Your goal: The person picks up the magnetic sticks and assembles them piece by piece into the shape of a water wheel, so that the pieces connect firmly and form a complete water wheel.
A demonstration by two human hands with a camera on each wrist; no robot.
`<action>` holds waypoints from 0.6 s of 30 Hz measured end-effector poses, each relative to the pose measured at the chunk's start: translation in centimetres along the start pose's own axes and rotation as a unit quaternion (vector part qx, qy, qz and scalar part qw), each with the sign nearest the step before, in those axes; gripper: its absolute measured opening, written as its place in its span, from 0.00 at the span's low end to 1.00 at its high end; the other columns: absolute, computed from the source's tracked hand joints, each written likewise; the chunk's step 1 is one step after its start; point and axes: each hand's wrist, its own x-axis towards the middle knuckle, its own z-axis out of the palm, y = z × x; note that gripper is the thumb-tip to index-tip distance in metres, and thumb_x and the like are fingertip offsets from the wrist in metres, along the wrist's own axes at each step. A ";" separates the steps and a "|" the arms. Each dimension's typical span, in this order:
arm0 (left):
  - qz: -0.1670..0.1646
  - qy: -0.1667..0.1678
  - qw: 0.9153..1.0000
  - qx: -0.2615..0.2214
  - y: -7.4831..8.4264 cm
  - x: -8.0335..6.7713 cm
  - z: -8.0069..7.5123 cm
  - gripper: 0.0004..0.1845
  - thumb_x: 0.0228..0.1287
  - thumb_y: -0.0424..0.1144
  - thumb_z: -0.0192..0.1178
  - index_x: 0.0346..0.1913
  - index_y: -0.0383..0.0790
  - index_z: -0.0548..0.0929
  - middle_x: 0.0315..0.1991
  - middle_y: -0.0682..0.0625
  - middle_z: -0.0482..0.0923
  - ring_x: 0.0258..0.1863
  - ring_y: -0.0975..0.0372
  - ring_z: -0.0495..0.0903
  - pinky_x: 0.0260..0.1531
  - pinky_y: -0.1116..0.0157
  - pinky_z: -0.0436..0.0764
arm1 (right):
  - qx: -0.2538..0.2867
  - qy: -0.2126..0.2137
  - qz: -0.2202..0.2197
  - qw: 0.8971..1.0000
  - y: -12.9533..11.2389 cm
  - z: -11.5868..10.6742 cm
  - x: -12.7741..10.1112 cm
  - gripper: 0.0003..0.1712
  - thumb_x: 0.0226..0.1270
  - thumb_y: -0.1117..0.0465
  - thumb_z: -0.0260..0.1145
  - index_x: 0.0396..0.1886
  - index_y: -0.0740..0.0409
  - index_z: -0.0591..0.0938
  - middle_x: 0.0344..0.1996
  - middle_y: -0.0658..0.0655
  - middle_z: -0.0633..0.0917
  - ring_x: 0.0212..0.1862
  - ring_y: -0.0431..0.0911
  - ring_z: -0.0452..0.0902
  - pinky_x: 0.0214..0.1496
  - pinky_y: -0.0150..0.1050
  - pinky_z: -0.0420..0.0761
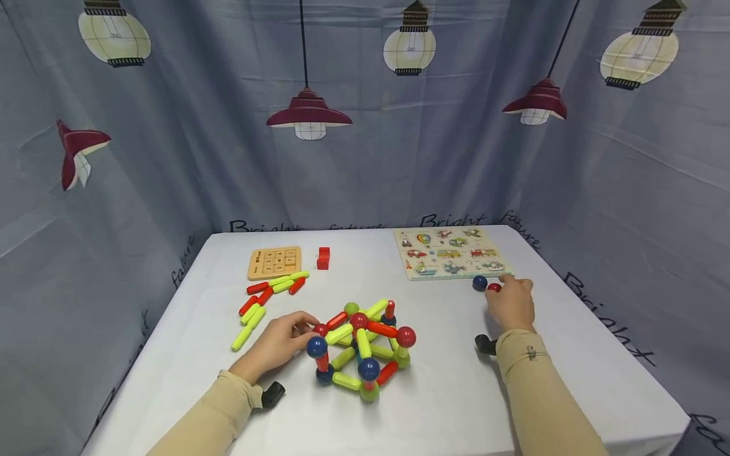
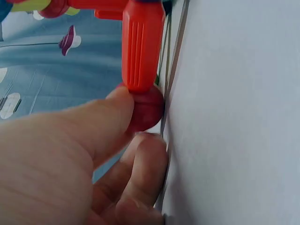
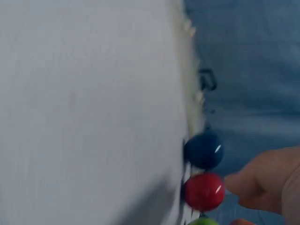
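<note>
A ball-and-rod structure (image 1: 362,345) of red, yellow-green and blue parts stands on the white table (image 1: 439,399) near its middle. My left hand (image 1: 310,328) reaches its left side. In the left wrist view the thumb and a finger (image 2: 150,154) pinch a red ball (image 2: 147,110) at the foot of a red rod (image 2: 143,44). My right hand (image 1: 502,292) rests to the right by a loose red ball (image 1: 493,287) and a blue ball (image 1: 480,282). In the right wrist view a fingertip (image 3: 236,183) touches the red ball (image 3: 203,191); the blue ball (image 3: 204,150) lies just beyond it.
Loose red and yellow-green rods (image 1: 268,294) lie at the left. Behind them are a wooden number board (image 1: 274,263) and a red block (image 1: 324,258). A vehicle peg puzzle (image 1: 450,252) sits at the back right. Grey printed curtains close in the table.
</note>
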 end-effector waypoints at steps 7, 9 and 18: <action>0.006 0.000 1.000 0.002 -0.2 0.3 0.4 0.13 0.68 0.38 0.69 0.52 0.54 0.84 0.33 0.60 0.83 0.28 0.63 0.77 0.29 0.68 0.77 | -0.073 -0.058 -0.003 0.996 2.2 0.1 1.1 0.32 0.72 0.62 0.60 0.72 0.68 0.69 0.60 0.79 0.72 0.61 0.74 0.72 0.58 0.67 0.76; 0.010 -0.005 1.000 0.001 -0.2 0.3 0.4 0.13 0.68 0.38 0.68 0.53 0.53 0.84 0.33 0.60 0.83 0.27 0.63 0.78 0.28 0.68 0.77 | -0.076 -0.053 -0.005 0.996 2.1 0.2 0.9 0.28 0.72 0.62 0.60 0.69 0.68 0.73 0.58 0.77 0.75 0.59 0.72 0.74 0.55 0.66 0.77; -0.013 -0.008 1.000 -0.006 -0.5 0.0 0.5 0.14 0.68 0.39 0.68 0.54 0.53 0.84 0.34 0.59 0.83 0.28 0.62 0.76 0.28 0.68 0.75 | -0.062 -0.063 -0.047 0.995 -2.2 0.3 -1.0 0.20 0.74 0.59 0.60 0.60 0.65 0.79 0.55 0.73 0.78 0.55 0.68 0.77 0.45 0.61 0.80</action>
